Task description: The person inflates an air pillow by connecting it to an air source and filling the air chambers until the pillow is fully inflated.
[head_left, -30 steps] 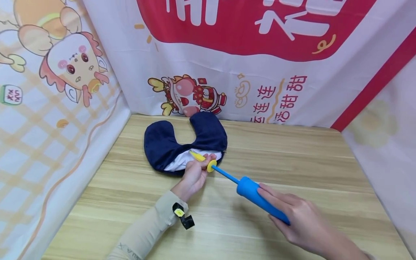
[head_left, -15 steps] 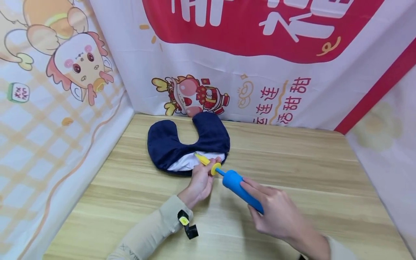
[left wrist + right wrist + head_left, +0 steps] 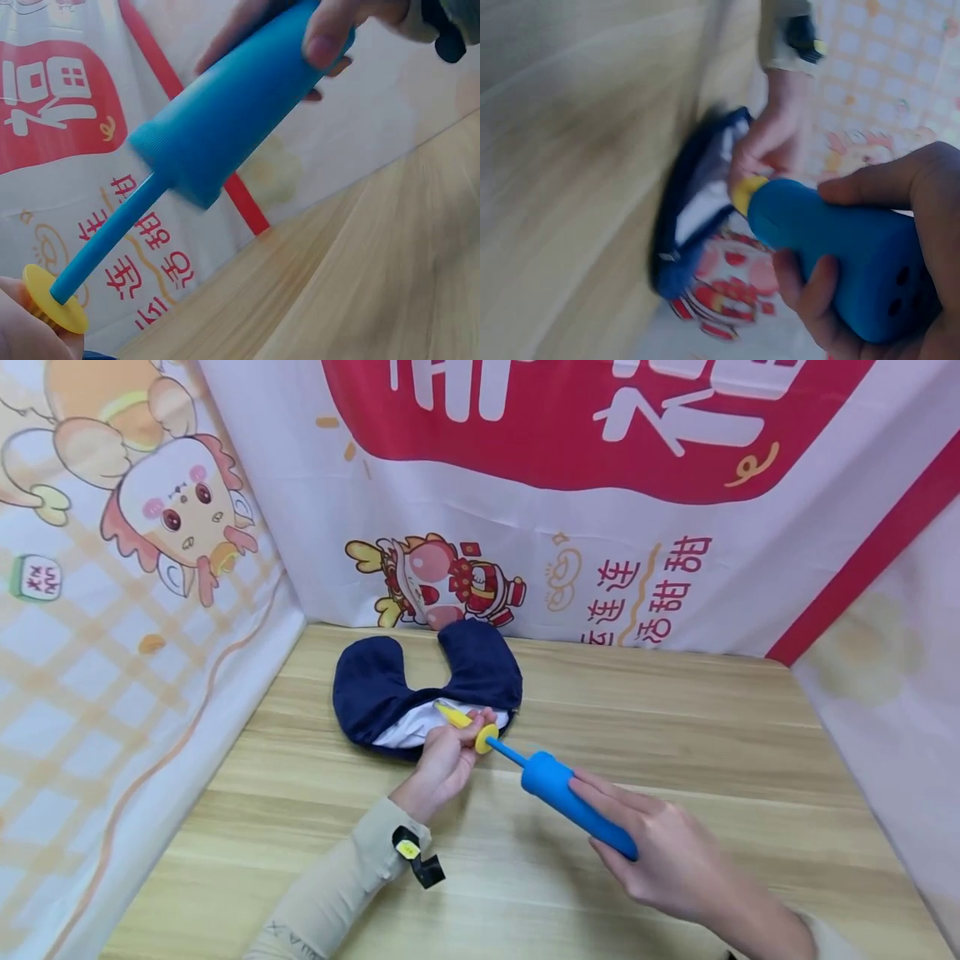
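A blue hand pump (image 3: 577, 806) slants from the centre of the head view toward the lower right, a length of thin blue rod (image 3: 507, 752) showing between its barrel and a yellow disc (image 3: 486, 739). The right hand (image 3: 663, 852), lower right, has its fingers curled round the barrel. The left hand (image 3: 444, 764), near the centre, has its fingers closed on the yellow nozzle (image 3: 452, 716) just ahead of the disc. The nozzle's tip lies at the white inner fabric (image 3: 405, 727) in the opening of a navy U-shaped pillow (image 3: 480, 668); whether it is plugged in cannot be told. The pillow lies on the wood-grain worktop (image 3: 637, 727), left of centre, close to the printed back cloth (image 3: 300, 510).
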Tool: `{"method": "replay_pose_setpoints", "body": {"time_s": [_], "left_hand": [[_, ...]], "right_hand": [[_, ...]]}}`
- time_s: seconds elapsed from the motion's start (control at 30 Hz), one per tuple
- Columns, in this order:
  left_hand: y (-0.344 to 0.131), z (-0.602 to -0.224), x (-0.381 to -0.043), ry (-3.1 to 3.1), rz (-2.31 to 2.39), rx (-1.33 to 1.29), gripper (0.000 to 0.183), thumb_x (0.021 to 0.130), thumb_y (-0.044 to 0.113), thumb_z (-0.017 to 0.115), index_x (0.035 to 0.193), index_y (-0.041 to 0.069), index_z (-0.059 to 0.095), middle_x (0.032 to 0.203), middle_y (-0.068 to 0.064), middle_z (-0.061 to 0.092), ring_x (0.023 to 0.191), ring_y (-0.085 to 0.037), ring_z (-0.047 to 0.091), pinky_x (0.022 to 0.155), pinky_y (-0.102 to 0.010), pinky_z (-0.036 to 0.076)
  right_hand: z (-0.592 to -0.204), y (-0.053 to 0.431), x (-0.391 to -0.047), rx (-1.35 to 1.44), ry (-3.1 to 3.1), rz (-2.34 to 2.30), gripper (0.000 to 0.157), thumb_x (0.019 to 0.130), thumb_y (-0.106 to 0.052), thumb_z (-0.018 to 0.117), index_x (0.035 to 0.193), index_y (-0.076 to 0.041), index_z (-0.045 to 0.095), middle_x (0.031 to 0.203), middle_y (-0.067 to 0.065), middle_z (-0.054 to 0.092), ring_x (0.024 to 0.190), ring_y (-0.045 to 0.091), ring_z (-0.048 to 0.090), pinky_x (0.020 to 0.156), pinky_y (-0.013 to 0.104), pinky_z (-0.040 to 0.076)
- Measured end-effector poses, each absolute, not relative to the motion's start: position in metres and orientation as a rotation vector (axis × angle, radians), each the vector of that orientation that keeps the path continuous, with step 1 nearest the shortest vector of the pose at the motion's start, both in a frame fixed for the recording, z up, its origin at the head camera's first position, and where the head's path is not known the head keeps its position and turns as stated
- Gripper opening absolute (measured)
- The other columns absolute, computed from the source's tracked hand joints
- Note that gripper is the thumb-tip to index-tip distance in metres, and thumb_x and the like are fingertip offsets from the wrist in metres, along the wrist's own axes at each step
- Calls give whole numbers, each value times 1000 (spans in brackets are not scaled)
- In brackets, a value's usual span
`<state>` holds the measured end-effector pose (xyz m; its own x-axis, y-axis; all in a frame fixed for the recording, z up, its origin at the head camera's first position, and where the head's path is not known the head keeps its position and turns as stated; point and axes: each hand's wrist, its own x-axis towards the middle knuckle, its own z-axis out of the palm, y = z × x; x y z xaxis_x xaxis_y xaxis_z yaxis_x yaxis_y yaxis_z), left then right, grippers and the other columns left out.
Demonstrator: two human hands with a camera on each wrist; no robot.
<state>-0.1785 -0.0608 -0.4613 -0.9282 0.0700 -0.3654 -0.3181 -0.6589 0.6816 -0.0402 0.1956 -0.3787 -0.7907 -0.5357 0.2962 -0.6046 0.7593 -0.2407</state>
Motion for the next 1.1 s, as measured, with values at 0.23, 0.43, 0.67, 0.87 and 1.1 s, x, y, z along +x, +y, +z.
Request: {"method": "replay_pose_setpoints", "body": {"time_s": [0.23, 0.43, 0.67, 0.87, 1.1], "left_hand": [[-68, -461, -178, 1216, 2653, -451, 14, 108, 5, 55, 118, -2, 63, 103, -2, 76, 96, -7, 74, 87, -21, 60], [-59, -467, -169, 1238, 2663, -508, 25, 107, 9, 60, 128, -6, 61, 107, -3, 74, 101, -8, 72, 92, -19, 59], [-50, -477, -155, 1297, 2615, -530, 29, 106, 8, 61, 129, -9, 61, 106, -2, 74, 101, -7, 70, 93, -18, 58], [-51, -476, -156, 1300, 2602, -441, 23, 107, 7, 59, 124, -8, 63, 97, 0, 78, 96, -7, 74, 91, -20, 59], [-67, -472, -165, 1194, 2647, -454, 20, 106, -2, 56, 125, -9, 58, 98, -5, 77, 93, -8, 76, 90, -20, 60]], "right_hand": [[-342, 215, -15, 888, -2782, 404, 83, 77, -22, 94, 151, -27, 59, 143, -4, 69, 106, 20, 78, 78, 43, 66], [-341, 190, -26, 841, -2740, 377, 67, 76, -21, 89, 140, -24, 69, 135, -5, 74, 95, 16, 79, 73, 41, 65], [-385, 148, -57, 874, -2656, 408, 62, 74, -18, 86, 133, -12, 73, 132, 5, 76, 89, 20, 80, 70, 39, 64], [-408, 139, -67, 941, -2599, 352, 64, 79, -20, 85, 139, -8, 68, 141, 10, 70, 89, 24, 79, 71, 40, 65], [-376, 181, -40, 930, -2768, 518, 69, 84, -20, 88, 148, -19, 63, 145, 2, 68, 104, 21, 79, 81, 42, 66]]}}
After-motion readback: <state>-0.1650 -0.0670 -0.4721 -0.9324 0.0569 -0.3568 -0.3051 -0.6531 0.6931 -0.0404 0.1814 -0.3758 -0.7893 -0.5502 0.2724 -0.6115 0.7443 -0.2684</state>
